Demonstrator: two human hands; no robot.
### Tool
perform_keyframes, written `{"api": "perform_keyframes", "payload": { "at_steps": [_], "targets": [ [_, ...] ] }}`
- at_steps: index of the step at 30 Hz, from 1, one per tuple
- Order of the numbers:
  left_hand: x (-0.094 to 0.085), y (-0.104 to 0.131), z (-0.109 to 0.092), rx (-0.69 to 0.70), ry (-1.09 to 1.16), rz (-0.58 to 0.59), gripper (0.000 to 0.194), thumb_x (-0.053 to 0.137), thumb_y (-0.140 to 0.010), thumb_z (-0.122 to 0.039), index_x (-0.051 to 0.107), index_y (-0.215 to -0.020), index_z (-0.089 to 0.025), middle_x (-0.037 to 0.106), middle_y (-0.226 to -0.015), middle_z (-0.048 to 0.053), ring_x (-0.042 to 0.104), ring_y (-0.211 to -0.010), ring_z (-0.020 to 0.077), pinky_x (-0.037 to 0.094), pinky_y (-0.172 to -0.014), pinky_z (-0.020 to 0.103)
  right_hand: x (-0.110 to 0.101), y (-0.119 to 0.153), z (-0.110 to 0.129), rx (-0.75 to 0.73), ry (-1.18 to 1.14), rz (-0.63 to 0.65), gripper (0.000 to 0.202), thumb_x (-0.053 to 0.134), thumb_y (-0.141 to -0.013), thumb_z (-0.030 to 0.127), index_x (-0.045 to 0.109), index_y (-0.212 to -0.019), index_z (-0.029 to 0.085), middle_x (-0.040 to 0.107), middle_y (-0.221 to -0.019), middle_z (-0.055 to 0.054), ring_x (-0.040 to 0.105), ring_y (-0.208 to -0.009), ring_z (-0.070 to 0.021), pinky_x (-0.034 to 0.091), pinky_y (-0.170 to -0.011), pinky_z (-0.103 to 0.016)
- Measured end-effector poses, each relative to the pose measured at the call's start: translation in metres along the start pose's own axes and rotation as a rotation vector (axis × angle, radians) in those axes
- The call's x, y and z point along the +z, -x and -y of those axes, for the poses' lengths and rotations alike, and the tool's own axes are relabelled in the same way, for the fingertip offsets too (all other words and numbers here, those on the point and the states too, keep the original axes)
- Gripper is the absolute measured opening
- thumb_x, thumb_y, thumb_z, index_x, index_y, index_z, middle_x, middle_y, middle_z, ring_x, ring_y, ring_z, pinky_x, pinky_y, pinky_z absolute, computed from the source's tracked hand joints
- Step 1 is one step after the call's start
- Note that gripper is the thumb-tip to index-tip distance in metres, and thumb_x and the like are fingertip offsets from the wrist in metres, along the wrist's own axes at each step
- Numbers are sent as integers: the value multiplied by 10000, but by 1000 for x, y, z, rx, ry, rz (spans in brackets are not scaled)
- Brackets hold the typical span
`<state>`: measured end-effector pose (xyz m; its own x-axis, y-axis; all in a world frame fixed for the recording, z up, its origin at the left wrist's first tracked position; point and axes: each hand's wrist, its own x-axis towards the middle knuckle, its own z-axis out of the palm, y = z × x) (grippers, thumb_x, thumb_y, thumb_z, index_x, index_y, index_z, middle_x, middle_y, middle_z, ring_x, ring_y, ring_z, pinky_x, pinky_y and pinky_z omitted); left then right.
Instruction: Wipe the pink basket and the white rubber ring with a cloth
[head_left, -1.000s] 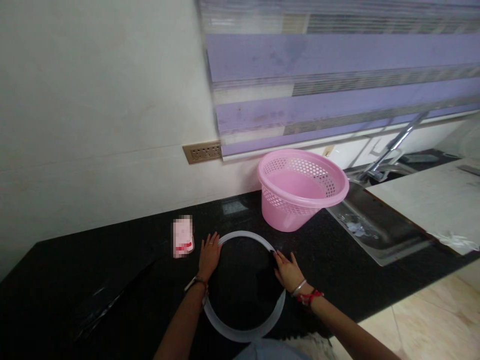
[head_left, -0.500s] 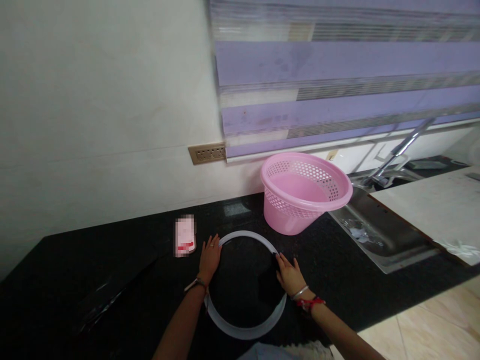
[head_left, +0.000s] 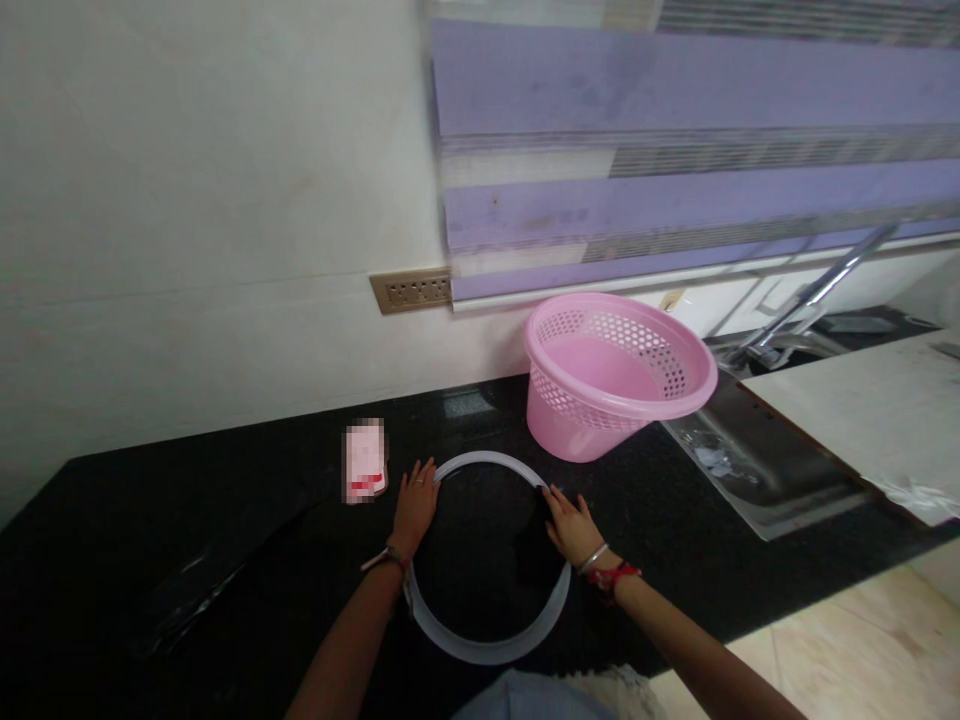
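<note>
A large whitish ring (head_left: 491, 652) lies flat on the black countertop (head_left: 637, 590), with dark surface showing inside it. My left hand (head_left: 415, 510) rests on the ring's left side, its fingers stretched out and pointing away from me. On the opposite side, my right hand (head_left: 574, 528) lies over the rim with its fingers extended and slightly apart. Both palms face down, and neither hand is wrapped round the ring.
Behind the ring stands a pink plastic basket (head_left: 555, 430). Left of it lies a pink, blurred-out phone-like object (head_left: 365, 460). A crumpled black plastic bag (head_left: 199, 590) is at the left. The sink (head_left: 757, 470), partly covered by a pale board (head_left: 862, 420), is at right.
The view has tilted slightly, so the counter and basket sit a little higher in it. Both hands stay on the ring's sides with hardly any shift.
</note>
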<state>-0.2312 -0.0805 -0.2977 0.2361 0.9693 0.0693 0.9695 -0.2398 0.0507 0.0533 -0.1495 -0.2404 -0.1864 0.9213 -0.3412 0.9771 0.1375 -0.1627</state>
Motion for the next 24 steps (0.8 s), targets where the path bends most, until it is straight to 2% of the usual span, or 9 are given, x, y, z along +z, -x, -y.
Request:
{"api": "perform_keyframes", "payload": {
  "at_steps": [8,15,19,24],
  "targets": [
    [-1,0,1,9,-3,17,377,285,-896,-216,493,-1204,-150,424,-1353,73,351,-1257,247,357,-978,439,-22,-64,-1,-243,1,31,602,383,-767,141,286,-1359,96,360,-1354,-156,264,-1290,-204,200,-1021,-520],
    [-2,1,0,6,-26,22,388,284,-893,-217,480,-1222,-151,429,-1347,82,357,-1254,243,360,-976,442,-45,-123,31,-542,23,127,566,387,-787,112,325,-1344,193,347,-1372,-116,307,-1266,-230,305,-961,-514],
    [-2,2,0,20,-28,15,402,276,-895,-229,467,-1237,-138,429,-1346,94,351,-1257,249,360,-977,451,-60,-137,45,-694,70,160,489,381,-813,78,411,-1291,177,412,-1331,-86,358,-1228,-235,355,-938,-431],
    [-4,3,0,12,-20,22,399,282,-895,-235,473,-1236,-152,426,-1348,93,340,-1264,249,363,-976,451,-60,-138,41,-720,78,169,492,407,-811,78,415,-1291,186,423,-1323,-76,373,-1216,-222,343,-956,-401]
  ]
}}
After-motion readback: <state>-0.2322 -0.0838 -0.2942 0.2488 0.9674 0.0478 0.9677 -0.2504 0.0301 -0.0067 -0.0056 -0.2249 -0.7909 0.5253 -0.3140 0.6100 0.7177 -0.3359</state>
